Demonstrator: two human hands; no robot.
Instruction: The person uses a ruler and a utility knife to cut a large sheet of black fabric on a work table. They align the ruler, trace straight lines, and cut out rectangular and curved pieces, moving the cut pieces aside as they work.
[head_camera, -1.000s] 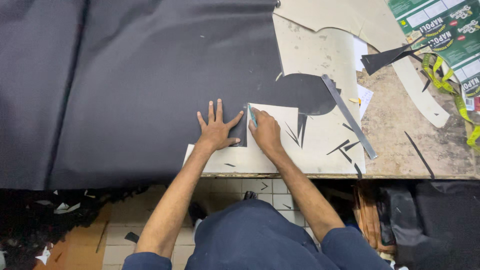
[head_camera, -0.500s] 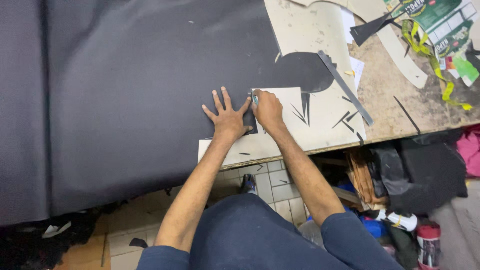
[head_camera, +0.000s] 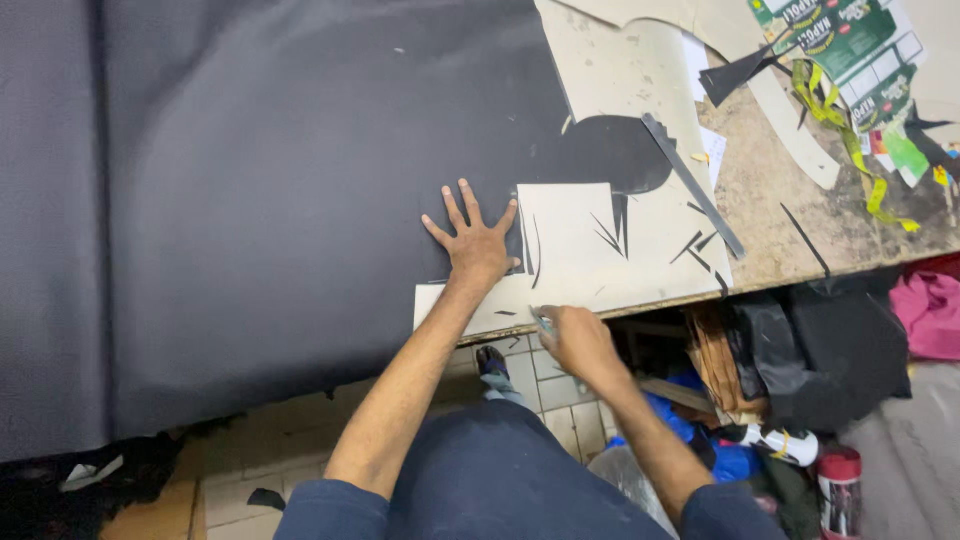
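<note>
Left hand (head_camera: 476, 246) lies flat with its fingers spread wide, palm down right at the edge where the big sheet of black material (head_camera: 270, 200) meets a pale card pattern (head_camera: 590, 250). I read that as a weight: the spread fingers seem to pin the card and the black sheet together so neither slides.

My right hand (head_camera: 575, 335) is down at the near edge of the bench (head_camera: 790, 210), just off the card's lower corner. It is curled around a small cutting tool (head_camera: 543, 320), of which I see only a short greyish tip poking out past the thumb; I cannot tell what kind of blade it is. The tip sits at the bottom margin of the card, apart from the left hand.

Thin black slivers (head_camera: 605, 232) lie scattered on the pale card, which look like offcuts. A long grey straight strip (head_camera: 692, 185) lies slanted across the card's far right side, touching a rounded black piece (head_camera: 610, 155). Further right, well apart from both hands, sit a curved cream card strip (head_camera: 790, 125), a yellow-green tape (head_camera: 850, 140) and a green printed carton (head_camera: 840, 40). Below the bench edge I see black bags (head_camera: 820, 350), a pink cloth (head_camera: 925, 315) and tiled floor (head_camera: 530, 385).
</note>
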